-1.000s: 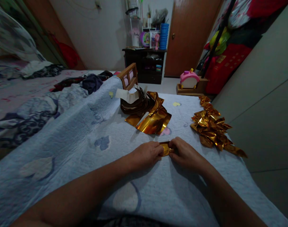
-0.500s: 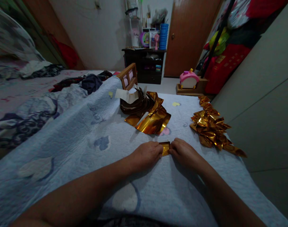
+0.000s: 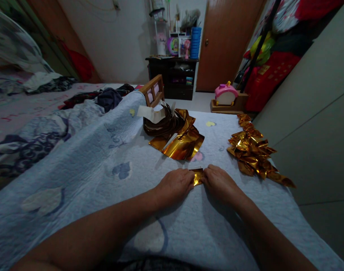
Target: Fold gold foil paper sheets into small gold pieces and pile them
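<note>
A small folded piece of gold foil paper (image 3: 198, 176) lies on the pale blue quilt (image 3: 104, 165) in front of me. My left hand (image 3: 176, 184) presses its left end with curled fingers. My right hand (image 3: 218, 181) pinches its right end, knuckles up. Most of the piece is hidden under my fingers. Just beyond lies a loose stack of flat gold foil sheets (image 3: 180, 145). To the right sits a heap of folded gold foil pieces (image 3: 252, 152).
A dark bundle of foil sheets with a white paper band (image 3: 160, 120) stands behind the flat stack. A small wooden chair back (image 3: 153, 90) rises at the bed's edge. A grey wardrobe wall (image 3: 315, 124) runs along the right. Clothes lie on the bed at left.
Both hands stay on the small gold piece with only slight finger shifts; the piece has barely moved.
</note>
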Motion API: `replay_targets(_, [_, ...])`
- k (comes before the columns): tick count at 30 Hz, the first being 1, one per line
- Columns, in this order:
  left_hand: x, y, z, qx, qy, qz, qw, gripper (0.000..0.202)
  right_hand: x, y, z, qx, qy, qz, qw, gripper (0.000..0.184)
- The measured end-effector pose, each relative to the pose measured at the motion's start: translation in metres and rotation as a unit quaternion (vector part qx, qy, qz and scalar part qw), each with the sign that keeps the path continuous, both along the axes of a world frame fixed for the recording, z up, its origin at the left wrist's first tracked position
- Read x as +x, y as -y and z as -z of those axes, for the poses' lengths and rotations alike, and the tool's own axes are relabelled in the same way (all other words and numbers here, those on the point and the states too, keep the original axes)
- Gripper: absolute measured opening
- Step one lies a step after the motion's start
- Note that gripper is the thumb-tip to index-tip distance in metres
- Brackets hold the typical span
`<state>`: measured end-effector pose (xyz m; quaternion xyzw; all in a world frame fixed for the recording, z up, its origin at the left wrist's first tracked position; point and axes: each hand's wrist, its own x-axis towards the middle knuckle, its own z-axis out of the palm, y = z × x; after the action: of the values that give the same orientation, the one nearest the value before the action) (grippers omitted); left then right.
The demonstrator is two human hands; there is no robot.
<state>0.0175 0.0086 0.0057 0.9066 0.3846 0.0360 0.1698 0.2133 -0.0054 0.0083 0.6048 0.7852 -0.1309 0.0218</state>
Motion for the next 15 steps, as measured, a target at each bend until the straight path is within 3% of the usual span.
replay_targets(8, [-0.0017,-0.0004,0.0080,0.043,0.001,0.024,0.999,0.015,0.0002,0.0020,0.0067,0.035,0.000,-0.004,0.999,0.014])
replay_targets(15, [-0.0019,0.0044,0.0042,0.163,-0.035,0.135,0.977,0.018,-0.0020,0.0024,0.0019,0.026,-0.003,0.005,1.000,0.015])
